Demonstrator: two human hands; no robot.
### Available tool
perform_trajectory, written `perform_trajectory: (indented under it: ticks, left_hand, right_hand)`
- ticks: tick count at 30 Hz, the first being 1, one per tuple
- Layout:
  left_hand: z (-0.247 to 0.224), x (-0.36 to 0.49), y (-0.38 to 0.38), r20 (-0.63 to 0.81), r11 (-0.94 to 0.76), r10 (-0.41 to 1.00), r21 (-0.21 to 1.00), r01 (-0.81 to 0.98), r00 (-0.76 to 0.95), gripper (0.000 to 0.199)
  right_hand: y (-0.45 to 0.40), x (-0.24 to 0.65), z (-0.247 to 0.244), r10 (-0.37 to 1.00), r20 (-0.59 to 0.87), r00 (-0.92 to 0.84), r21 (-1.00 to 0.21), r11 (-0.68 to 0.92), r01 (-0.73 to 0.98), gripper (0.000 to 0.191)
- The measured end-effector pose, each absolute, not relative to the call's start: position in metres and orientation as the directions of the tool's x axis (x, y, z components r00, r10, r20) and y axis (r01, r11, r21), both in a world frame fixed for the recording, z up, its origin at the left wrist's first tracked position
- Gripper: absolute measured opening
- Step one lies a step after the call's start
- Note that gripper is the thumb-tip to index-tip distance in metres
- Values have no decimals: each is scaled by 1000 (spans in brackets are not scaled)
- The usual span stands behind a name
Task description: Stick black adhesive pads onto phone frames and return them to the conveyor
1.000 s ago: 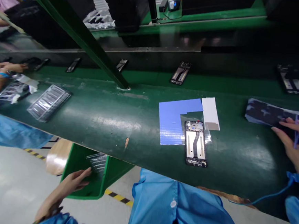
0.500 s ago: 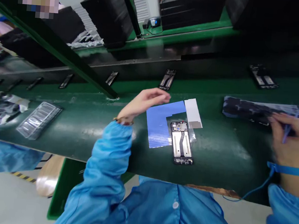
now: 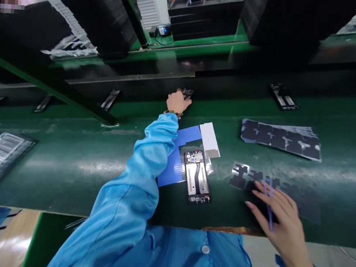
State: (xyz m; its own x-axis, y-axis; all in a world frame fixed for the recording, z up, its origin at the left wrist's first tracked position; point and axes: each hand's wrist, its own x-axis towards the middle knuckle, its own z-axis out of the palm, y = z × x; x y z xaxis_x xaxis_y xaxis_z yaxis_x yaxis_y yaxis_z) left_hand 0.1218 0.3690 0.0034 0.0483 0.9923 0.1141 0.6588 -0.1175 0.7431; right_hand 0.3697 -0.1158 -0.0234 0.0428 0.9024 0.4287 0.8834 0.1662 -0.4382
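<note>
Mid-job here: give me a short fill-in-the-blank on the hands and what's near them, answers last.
1. The left hand is at a far phone, its wrist wearing a beaded ____.
2. The right hand holds ____ tweezers.
3. The sheet just left of the near phone is ____.
Answers: bracelet; purple; blue.

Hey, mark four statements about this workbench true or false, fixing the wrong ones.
1. The left hand covers part of a flat dark phone frame. True.
2. The right hand holds nothing. False: the right hand holds a thin purple two-pronged tool.
3. A white rectangular card lies right of the flat blue sheet. True.
4. The stack of dark-patterned plastic strips lies beneath the right hand. False: the stack lies beyond it.
</note>
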Motion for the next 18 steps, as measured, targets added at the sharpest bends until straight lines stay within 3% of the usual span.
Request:
perform_trajectory:
  ticks: [3, 6, 10, 13, 16, 18]
  left_hand:
    - [33, 101, 363, 40, -63, 998, 851, 522, 55, 46]
    - [55, 65, 330, -81, 46, 982, 980, 195, 173, 42]
    - [59, 7, 264, -122, 116, 971, 992, 44, 206, 52]
    - [47, -38, 228, -176, 169, 980, 982, 84, 97, 67]
    - [31, -84, 214, -140, 159, 987, 939, 305, -84, 87]
    - [21, -113, 213, -64, 144, 982, 860, 490, -176, 90]
  right_hand:
    - [-89, 338, -15, 907, 407, -110, -510, 325, 796, 40]
    - [-65, 322, -6, 904, 398, -153, -604, 384, 698, 41]
    - [-25, 322, 19, 962, 254, 97, -841, 170, 514, 45]
    - [15, 320, 32, 951, 128, 281, -928, 15, 371, 41]
    - [50, 319, 25, 930, 101, 354, -961, -1, 276, 41]
    - [62, 325, 11, 928, 72, 366, -968, -24, 251, 46]
